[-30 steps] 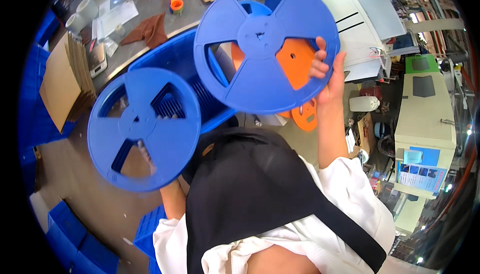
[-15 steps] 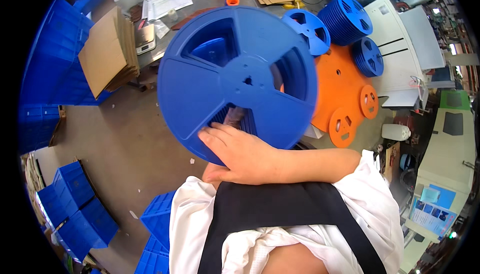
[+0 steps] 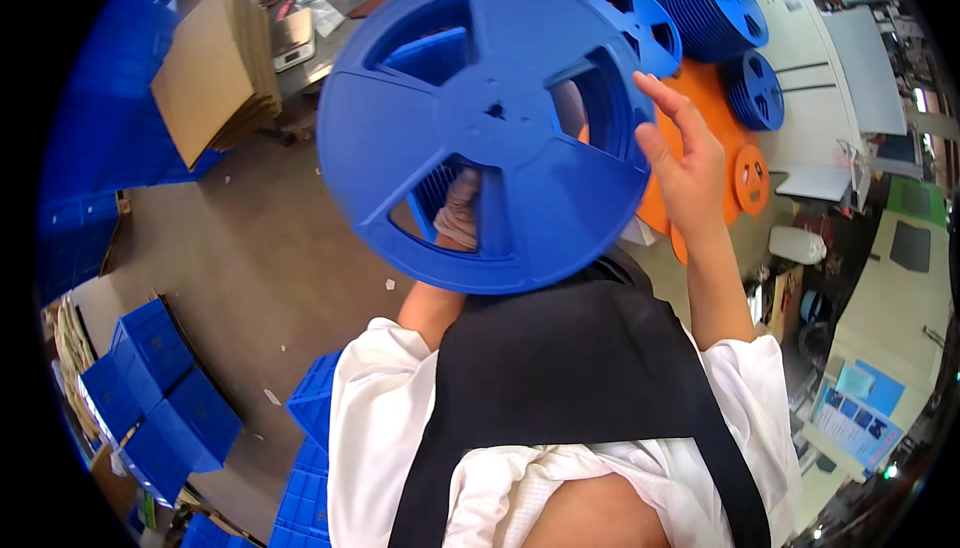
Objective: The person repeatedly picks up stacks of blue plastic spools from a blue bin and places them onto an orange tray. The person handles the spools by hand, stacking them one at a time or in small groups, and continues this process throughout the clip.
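Note:
A large blue stack of slotted reel discs (image 3: 560, 203) is held up in front of my body. Its top disc has a small centre hole and wide cut-outs, with the ribbed edges of more discs below. Through the near cut-out my left hand (image 3: 457, 210) shows, in a thin greyish-brown covering, its fingers up against the inside of the stack and carrying it. Part of that hand is hidden by the discs. At the stack's right rim my bare right hand (image 3: 692, 163) is open, thumb and fingers apart, its thumb close to the edge; contact I cannot tell.
Beyond the stack, an orange round table (image 3: 712, 133) bears a tall blue disc stack (image 3: 712, 10), a shorter one (image 3: 752, 90) and an orange disc (image 3: 750, 180). Flat cardboard (image 3: 215, 73) and a small scale (image 3: 293, 40) are far left. Blue crates (image 3: 165, 388) stand on the left floor.
My right hand has left the near cut-out and swung to the stack's right rim, opening its fingers. The left hand still carries the stack, which sits slightly higher in view.

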`<act>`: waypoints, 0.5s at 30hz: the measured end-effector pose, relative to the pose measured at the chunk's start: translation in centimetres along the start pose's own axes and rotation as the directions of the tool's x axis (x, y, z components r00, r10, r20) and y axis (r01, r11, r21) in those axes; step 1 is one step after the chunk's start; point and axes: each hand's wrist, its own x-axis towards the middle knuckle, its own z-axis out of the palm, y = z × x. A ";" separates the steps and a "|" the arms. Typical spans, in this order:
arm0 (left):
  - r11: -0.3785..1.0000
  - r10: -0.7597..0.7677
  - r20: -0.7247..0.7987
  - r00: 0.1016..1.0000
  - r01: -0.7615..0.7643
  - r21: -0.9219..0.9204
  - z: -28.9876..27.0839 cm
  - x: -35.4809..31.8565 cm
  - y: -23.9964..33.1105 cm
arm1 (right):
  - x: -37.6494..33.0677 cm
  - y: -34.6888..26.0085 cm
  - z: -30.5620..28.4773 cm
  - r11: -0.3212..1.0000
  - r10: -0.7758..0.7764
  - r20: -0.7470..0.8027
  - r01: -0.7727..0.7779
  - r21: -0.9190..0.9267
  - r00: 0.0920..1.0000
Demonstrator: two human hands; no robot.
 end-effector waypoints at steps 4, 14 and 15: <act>1.000 -0.019 -0.029 0.999 0.019 0.013 -1.4 0.0 1.6 | -1.2 3.5 0.2 0.939 0.244 0.006 -0.238 0.248 0.970; 0.882 0.206 -0.305 0.930 -0.041 0.470 -0.1 4.5 0.5 | -1.6 12.8 10.6 0.993 0.072 0.382 -0.031 -0.113 0.921; 0.822 0.324 -0.342 0.882 -0.084 0.563 -0.4 5.3 0.1 | -1.8 14.4 11.7 0.992 0.115 0.401 -0.081 -0.101 0.909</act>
